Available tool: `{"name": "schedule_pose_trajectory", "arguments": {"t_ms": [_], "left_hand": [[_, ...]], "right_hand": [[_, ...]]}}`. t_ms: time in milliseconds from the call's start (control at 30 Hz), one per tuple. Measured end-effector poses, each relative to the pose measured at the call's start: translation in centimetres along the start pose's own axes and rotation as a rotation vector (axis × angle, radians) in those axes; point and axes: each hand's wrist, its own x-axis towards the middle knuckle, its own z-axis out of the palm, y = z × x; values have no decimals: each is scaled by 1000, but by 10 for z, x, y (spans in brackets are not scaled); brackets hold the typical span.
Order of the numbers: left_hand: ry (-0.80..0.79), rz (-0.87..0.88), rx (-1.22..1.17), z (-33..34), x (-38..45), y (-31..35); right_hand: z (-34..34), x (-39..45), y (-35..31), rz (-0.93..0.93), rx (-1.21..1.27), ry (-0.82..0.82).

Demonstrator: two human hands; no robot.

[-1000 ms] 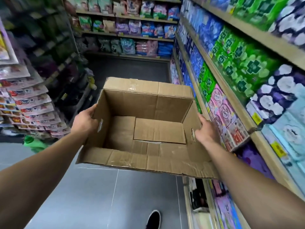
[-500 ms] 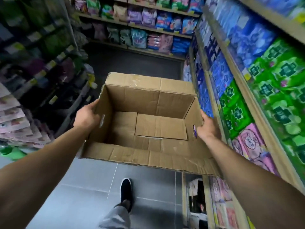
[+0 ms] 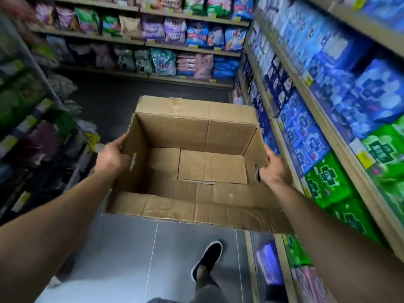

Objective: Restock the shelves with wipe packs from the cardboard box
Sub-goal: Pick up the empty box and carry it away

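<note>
Left hand (image 3: 111, 157) grips left wall of cardboard box (image 3: 192, 136), fingers curled round outer edge. Right hand (image 3: 274, 169) clasps right wall, apparently at handle slot, fingers hidden. Box held between both hands, open top up, nothing inside. Shelves (image 3: 323, 119) of packs just right of right hand.
</note>
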Motion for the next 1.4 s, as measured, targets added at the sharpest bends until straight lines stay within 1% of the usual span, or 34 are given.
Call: {"name": "schedule_pose_trajectory", "arguments": {"t_ms": [233,333,433,500,633,733,867,1000,1167,1267,1400], "left_hand": [[-9,63,37,58,152,78],[-21,56,14,68,192,102],[-22,32,-14,84,257,134],[0,2,-41,94,301,150],[-20,-54,-98,116,393,165],[-61,-37,-128,128,473,176],[-112,-8,-101,131,577,205],[-103,25,-58,130,667,235],[-85,61,6,146,756,267],[-59,78,3,167,806,285],[-71,67,6,205,877,315]], "right_hand": [[18,173,-28,16,63,-24],[17,222,-39,-3,66,-24],[20,295,-62,-3,85,-44],[25,339,-82,-12,55,-42],[43,423,-124,-22,12,-53],[63,489,-159,-43,33,-65],[83,569,-209,-56,114,-58],[90,637,-255,-43,74,-23],[97,715,-292,-84,134,10],[104,767,-304,-78,157,-6],[118,852,-310,-55,135,-40]]}}
